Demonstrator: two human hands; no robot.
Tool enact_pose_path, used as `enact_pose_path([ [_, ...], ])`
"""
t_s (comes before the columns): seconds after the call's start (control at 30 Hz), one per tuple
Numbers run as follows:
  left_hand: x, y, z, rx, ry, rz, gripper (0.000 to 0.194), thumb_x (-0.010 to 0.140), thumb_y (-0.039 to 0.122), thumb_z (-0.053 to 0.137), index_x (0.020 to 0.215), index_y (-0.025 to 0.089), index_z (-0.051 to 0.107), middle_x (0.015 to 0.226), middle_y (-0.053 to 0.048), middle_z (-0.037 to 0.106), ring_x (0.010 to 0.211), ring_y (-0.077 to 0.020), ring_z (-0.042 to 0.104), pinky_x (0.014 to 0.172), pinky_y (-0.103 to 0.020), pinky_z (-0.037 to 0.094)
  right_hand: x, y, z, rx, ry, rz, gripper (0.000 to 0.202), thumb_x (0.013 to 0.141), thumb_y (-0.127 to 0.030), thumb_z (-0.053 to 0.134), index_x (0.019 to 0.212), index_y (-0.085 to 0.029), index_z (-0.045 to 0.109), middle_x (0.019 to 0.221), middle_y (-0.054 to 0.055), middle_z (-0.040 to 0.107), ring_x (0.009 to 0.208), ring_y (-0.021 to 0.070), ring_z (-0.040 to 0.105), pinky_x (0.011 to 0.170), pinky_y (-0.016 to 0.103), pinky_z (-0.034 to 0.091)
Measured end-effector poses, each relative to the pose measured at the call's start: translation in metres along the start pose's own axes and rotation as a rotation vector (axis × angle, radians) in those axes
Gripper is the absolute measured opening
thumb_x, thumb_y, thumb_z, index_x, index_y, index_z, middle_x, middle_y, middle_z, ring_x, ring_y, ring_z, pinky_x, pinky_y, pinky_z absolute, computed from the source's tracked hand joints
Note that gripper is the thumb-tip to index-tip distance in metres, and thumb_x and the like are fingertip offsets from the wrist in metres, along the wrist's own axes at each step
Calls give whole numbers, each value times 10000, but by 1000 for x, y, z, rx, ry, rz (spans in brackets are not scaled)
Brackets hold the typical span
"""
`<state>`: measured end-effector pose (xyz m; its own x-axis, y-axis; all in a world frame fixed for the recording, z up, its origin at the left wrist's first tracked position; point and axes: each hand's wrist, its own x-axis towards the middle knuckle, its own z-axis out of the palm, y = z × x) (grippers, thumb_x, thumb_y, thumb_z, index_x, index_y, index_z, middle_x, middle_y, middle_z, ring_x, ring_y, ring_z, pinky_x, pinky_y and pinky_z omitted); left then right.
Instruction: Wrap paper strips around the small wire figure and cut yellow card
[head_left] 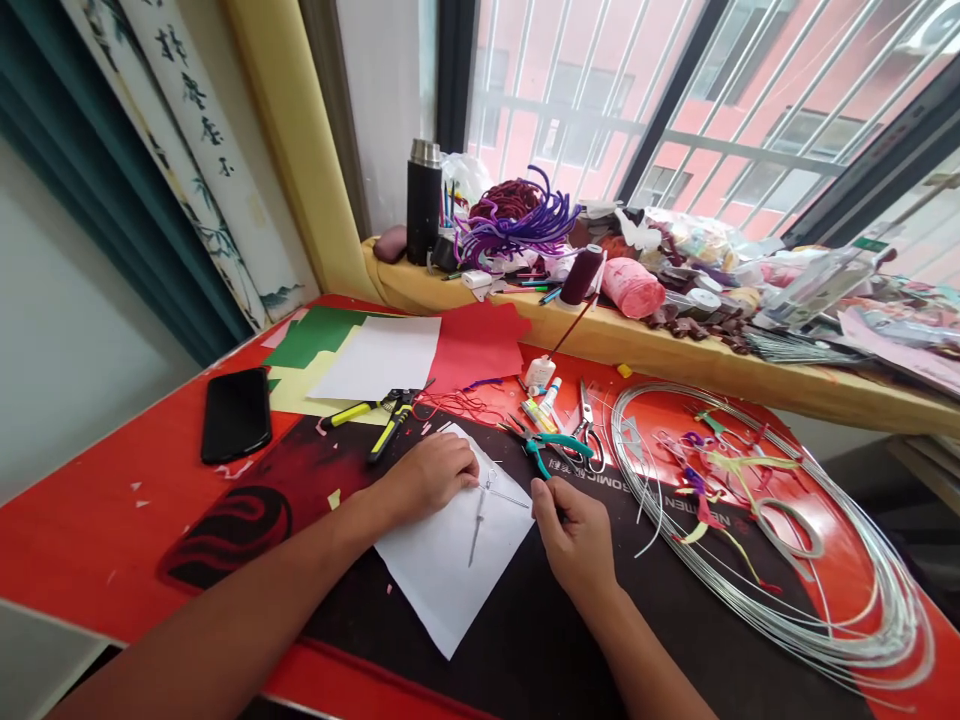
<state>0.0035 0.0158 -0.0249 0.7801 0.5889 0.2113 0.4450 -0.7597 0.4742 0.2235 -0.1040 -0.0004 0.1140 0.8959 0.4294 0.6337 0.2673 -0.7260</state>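
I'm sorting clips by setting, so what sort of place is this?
Probably a home craft table by a window: coiled wire, coloured paper and scissors suggest it.

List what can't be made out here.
Head view:
- Right hand: curled fingers hide whether it grips wire or the teal pliers.
- Left hand: its own fingers hide whether it pinches the wire figure.
- Wire figure's crossing: too small to tell twisted from overlapped.
- Pink sheet on ledge: cut off by right edge.
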Motion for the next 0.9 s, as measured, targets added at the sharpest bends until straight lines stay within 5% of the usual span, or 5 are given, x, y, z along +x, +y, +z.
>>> enact_pose_path([
  [0.27, -3, -1, -38, -143, 273, -117, 183, 1042, 269, 590, 963, 222, 748, 989, -62, 780, 971, -234, 702, 885, -366, 540, 2, 2, 0, -5, 43, -34, 517, 1093, -387, 509, 604, -225, 469, 533, -51, 388, 475, 122, 374, 494, 281, 295],
  [0.5, -3, -54, -83, 238, 186, -466, 316, 960, 320, 661, 1247, 208, 732, 1323, -148, 758, 1293, -358, 653, 1092, -485, 494, 2, 6, 1, 6, 54, -56, 522, 1093, -414, 521, 610, -232, 449, 537, -54, 374, 470, 124, 381, 477, 277, 301],
  [0.67, -5, -82, -88, 299, 121, -537, 376, 893, 389, 741, 1234, 232, 741, 1327, -163, 759, 1290, -377, 668, 1041, -455, 516, -1, 6, 4, -15, 30, -101, 518, 1095, -411, 523, 613, -226, 478, 530, -53, 397, 459, 122, 386, 483, 282, 303],
  [0.9, -3, -88, -84, 323, 142, -551, 228, 941, 325, 615, 1065, 279, 801, 1149, -96, 819, 1129, -305, 720, 881, -363, 521, 0, 8, 5, -29, 15, -66, 505, 1086, -405, 533, 618, -229, 466, 545, -54, 402, 477, 125, 386, 502, 288, 287],
])
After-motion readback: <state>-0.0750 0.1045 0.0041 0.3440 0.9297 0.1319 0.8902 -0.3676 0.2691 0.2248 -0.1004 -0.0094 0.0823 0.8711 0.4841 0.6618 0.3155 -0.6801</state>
